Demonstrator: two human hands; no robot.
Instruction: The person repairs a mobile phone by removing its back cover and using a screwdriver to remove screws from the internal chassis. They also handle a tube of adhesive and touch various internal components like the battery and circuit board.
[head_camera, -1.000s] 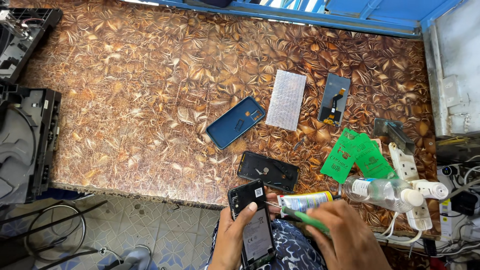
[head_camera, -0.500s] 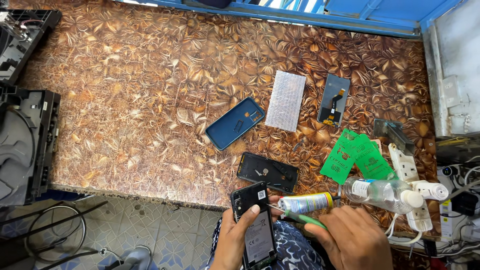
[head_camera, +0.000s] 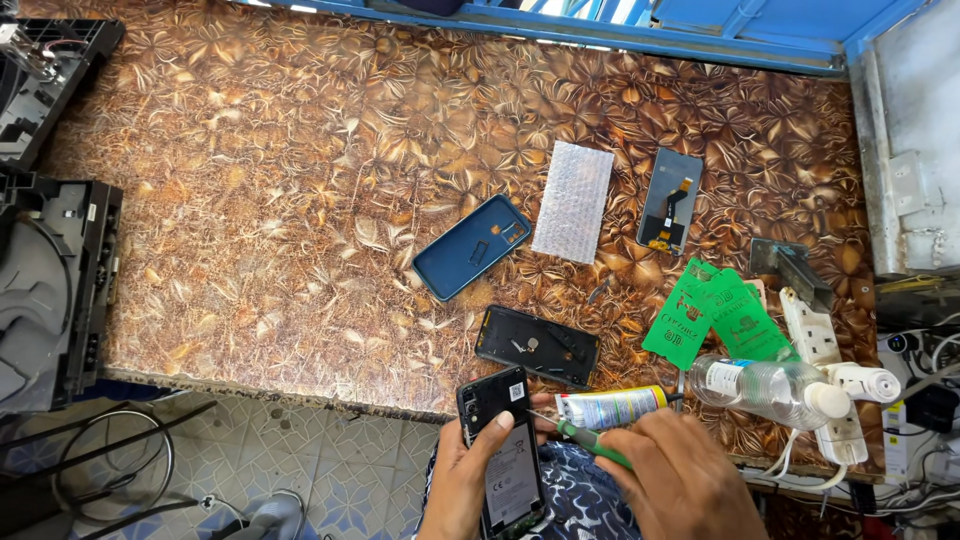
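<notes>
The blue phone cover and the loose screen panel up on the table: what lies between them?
In the head view, a silvery bubble-wrap pouch lies flat between the blue phone cover and the screen panel, touching neither.

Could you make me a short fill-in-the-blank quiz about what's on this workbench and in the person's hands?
1. The left hand holds an opened ____ with its back cover off.
2. The right hand holds a thin tool whose handle is ____ in colour.
3. The detached back cover lying alone on the table is ____ in colour.
4. The clear plastic bottle at the table's right lies on its ____.

Missing words: phone; green; blue; side
</notes>
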